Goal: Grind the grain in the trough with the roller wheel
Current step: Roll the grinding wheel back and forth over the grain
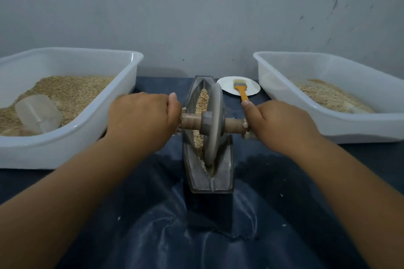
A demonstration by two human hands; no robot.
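A narrow boat-shaped metal trough stands lengthways in front of me on a dark cloth. Pale grain lies along its groove, mostly at the far end and left side. A grey roller wheel sits upright in the groove near the middle, tilted slightly. A wooden axle runs through its hub. My left hand grips the axle's left end, and my right hand grips the right end. Both axle ends are hidden inside my fists.
A white tub of grain with a clear plastic scoop stands at the left. Another white tub holding some grain is at the right. Behind the trough, a white plate carries an orange-handled brush. A grey wall closes the back.
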